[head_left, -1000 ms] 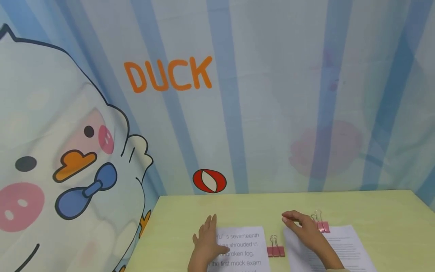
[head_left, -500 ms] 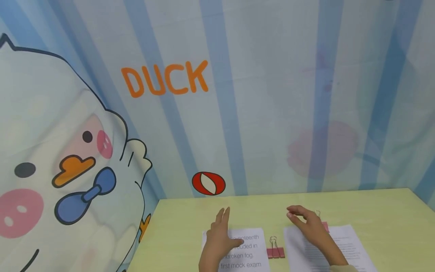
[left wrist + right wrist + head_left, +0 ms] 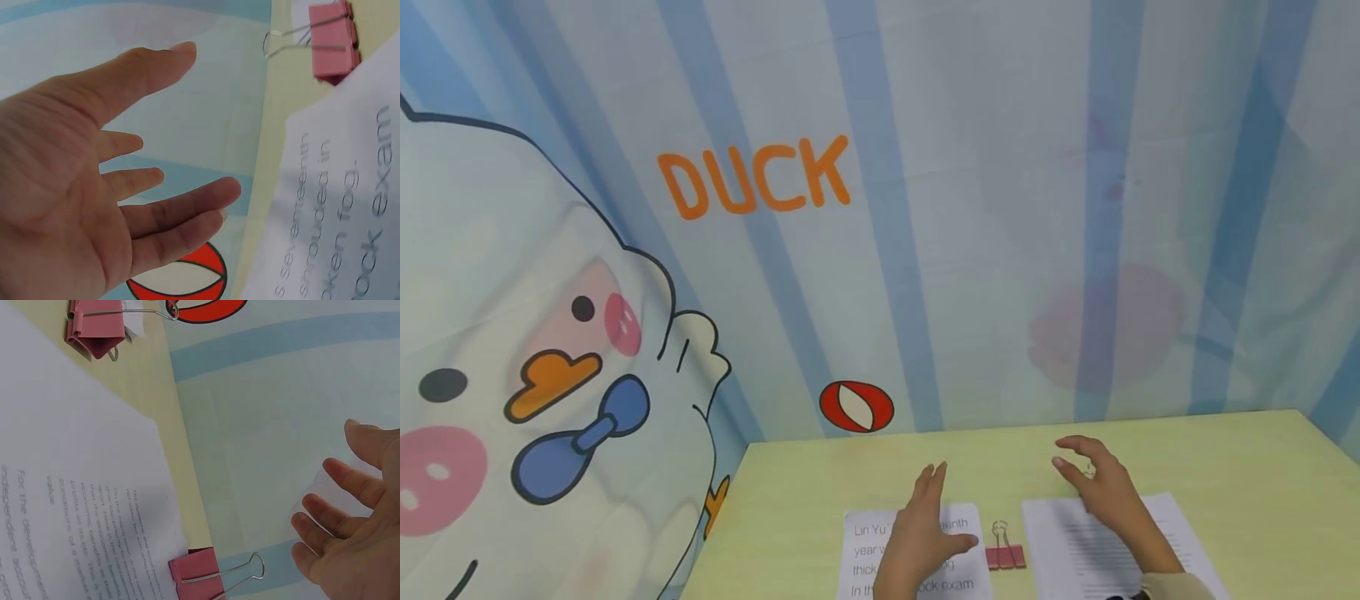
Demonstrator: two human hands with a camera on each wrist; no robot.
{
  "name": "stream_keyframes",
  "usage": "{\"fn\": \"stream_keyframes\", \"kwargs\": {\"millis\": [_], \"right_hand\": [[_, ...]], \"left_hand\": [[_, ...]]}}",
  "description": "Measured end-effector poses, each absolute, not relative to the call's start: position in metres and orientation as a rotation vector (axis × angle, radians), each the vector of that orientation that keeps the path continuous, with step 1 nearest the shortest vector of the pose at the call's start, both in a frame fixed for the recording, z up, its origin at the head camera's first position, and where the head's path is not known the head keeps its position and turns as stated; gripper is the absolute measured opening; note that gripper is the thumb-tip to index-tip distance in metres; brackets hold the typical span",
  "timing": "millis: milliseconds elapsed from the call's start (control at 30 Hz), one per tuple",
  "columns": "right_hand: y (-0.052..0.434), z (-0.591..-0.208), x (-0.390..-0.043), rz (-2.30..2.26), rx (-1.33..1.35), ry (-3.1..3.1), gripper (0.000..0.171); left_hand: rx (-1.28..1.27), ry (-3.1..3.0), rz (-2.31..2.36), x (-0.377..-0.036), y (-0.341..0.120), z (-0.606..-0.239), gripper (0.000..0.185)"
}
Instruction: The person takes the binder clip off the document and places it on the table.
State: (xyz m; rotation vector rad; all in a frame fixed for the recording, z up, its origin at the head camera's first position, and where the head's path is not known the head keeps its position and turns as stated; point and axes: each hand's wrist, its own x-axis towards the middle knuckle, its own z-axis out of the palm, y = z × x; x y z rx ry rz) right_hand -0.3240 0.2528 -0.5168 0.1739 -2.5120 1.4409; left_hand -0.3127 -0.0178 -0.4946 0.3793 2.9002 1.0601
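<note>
My left hand (image 3: 921, 537) is raised over a white sheet with large print (image 3: 859, 554), thumb spread from the fingers, holding nothing. In the left wrist view its palm (image 3: 62, 181) faces the camera beside that sheet. The right hand (image 3: 1108, 492) hovers over the top edge of a stack of small-print paper (image 3: 1165, 533), fingers bent, nothing in it. A pink binder clip (image 3: 197, 575) grips the top edge of this paper in the right wrist view; in the head view the hand mostly hides it. Another pink binder clip (image 3: 1004, 557) lies between the two papers.
The pale yellow table (image 3: 820, 475) ends at a blue and white striped curtain (image 3: 985, 250) close behind the papers. A printed duck (image 3: 550, 250) fills the left side of the curtain.
My left hand has moved right across the large-print sheet. The right hand has shifted slightly up and right, with thumb and fingers now farther apart. Both papers stay put.
</note>
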Motion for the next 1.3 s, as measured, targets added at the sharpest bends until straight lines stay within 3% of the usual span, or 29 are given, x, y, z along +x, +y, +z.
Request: {"fn": "stream_keyframes", "kwargs": {"millis": [533,1167,1300], "right_hand": [[0.281,-0.525,-0.321,1.372,0.173,-2.446,0.039],[0.314,-0.550,-0.326,1.364,0.062,-2.526,0.044],[0.313,-0.557,-0.328,1.392,0.048,-2.567,0.043]], "left_hand": [[0.568,2.764,1.081,-0.304,0.032,-0.496,0.089],[0.448,2.632,1.031,-0.290,0.084,-0.535,0.074],[0.396,2.646,1.051,-0.278,0.080,-0.541,0.085]]}}
